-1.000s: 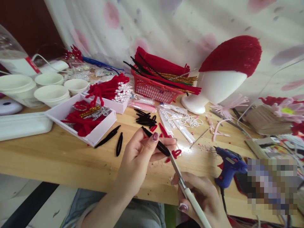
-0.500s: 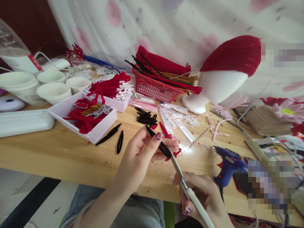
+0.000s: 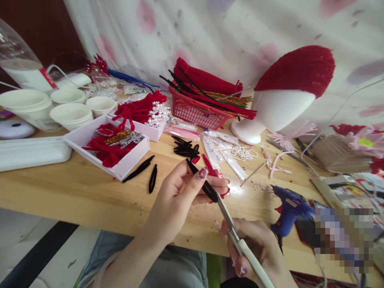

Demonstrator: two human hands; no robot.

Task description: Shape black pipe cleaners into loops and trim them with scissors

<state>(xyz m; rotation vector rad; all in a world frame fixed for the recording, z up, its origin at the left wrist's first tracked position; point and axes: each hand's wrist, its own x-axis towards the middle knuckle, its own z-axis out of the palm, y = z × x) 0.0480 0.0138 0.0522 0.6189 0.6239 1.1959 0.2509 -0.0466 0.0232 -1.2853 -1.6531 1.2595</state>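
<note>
Between the thumb and fingers of my left hand [image 3: 187, 186] is a black pipe cleaner [image 3: 209, 191] bent into a narrow, leaf-shaped loop. My right hand [image 3: 255, 244] is closed round a long tool with a white handle [image 3: 253, 260] and slim metal jaws [image 3: 226, 214]; its exact kind I cannot make out. The jaw tips meet the lower end of the loop, where the contact is partly hidden. Two similar black loops [image 3: 153, 179] lie left of my hand, and a heap of black loops [image 3: 184, 148] lies beyond it.
A white box [image 3: 132, 164] of red pieces and several paper cups [image 3: 70, 116] stand at left. Behind are a red basket [image 3: 196, 114] of pipe cleaners and a white head form [image 3: 279, 108] with a red cover. A blue glue gun [image 3: 289, 210] lies at right.
The view has shifted slightly. Both hands keep the same grip, and the tool's tips stay at the lower end of the black loop.
</note>
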